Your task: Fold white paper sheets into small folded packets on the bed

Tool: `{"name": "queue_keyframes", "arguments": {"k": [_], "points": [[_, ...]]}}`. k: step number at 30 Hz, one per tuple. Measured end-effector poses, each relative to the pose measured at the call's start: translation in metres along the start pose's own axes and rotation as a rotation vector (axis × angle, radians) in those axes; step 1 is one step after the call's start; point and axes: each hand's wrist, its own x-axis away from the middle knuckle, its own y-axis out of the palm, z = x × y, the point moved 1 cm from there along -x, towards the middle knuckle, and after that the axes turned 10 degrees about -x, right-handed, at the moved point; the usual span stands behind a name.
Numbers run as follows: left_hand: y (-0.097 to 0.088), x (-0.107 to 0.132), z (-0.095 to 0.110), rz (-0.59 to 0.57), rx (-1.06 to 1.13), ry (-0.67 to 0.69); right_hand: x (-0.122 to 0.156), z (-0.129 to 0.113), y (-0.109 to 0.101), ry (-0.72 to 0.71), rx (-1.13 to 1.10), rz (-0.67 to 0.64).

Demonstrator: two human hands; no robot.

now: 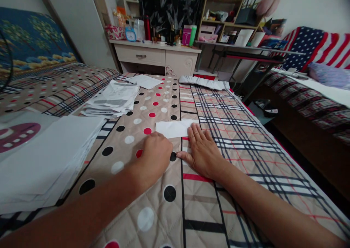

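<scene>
A narrow strip of white paper (172, 128), perhaps folded, lies flat on the patterned bedspread (144, 219) in front of me. My right hand (203, 149) rests flat with fingers stretched out, its fingertips on the strip's right end and the thumb pointing left. At the strip's near left edge is my left hand (155, 155), its fingers curled in and the knuckles up. Whether those fingers pinch the paper's edge is hidden beneath the hand.
On the left lie a large stack of white sheets (54, 149) and a pile of printed papers (112, 98). A loose white sheet (146, 81) and a folded white bundle (203, 82) lie at the bed's far end. Beyond stands a cream dresser (139, 55).
</scene>
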Motion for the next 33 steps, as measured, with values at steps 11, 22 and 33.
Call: {"name": "queue_keyframes", "arguments": {"k": [11,22,33], "points": [[0.021,-0.007,0.0,0.06,-0.092,0.132,0.0,0.01,0.006,-0.103,-0.026,0.066],[0.02,-0.007,0.002,0.083,-0.168,0.048,-0.003,0.0,0.003,-0.239,-0.056,0.028],[0.008,-0.003,-0.019,-0.019,-0.095,-0.167,-0.008,0.017,-0.005,-0.094,-0.162,0.123]]}}
